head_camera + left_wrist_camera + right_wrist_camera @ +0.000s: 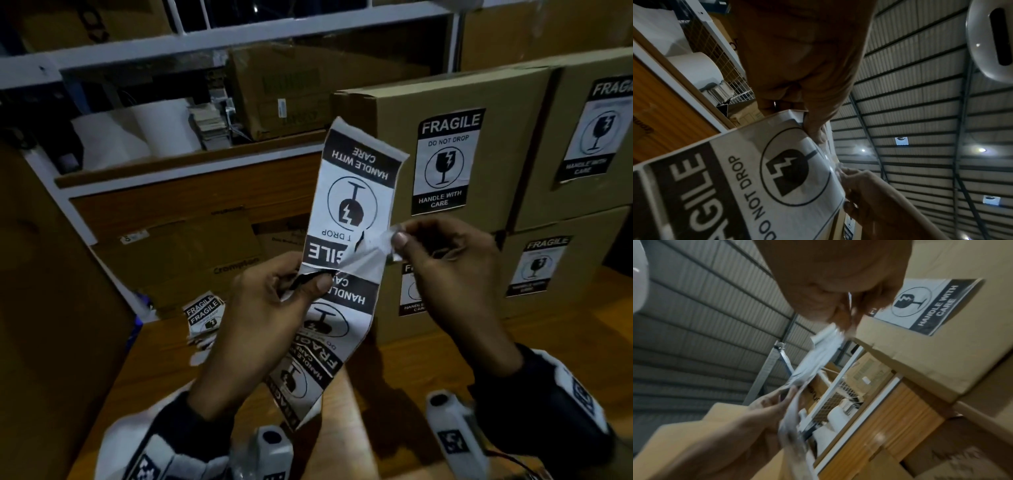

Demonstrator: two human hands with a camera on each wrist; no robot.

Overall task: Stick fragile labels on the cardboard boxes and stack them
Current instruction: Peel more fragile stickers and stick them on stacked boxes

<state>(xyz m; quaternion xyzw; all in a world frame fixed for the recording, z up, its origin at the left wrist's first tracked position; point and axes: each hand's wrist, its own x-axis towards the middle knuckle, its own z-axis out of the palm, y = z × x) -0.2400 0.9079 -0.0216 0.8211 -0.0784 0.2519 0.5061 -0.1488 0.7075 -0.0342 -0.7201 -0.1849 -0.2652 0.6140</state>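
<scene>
Nearest the head camera, your two wrists frame a long strip of fragile labels [346, 219] held up over the wooden worktop [404, 370]. Your left hand [270, 298] has its fingers curled round the strip at mid-length, thumb pressed on the printed face, so that grip is closed on the strip; the lower part hangs down toward your wrist, the upper part stands up, its print upside down to you. Your right hand [442, 260] pinches a peeled, pale corner [371, 255] of one label between thumb and forefinger, just beside the strip's right edge; that grip is closed on the corner. From the left wrist the strip [748, 175] fills the lower left, with your right hand's fingers [857, 186] at its edge.

Behind your hands, four cardboard boxes [445, 102] stand stacked two high on the worktop, each already carrying a label [445, 161] on its front. A small pile of loose labels [203, 317] lies on the worktop's far left, near the white shelving [205, 41].
</scene>
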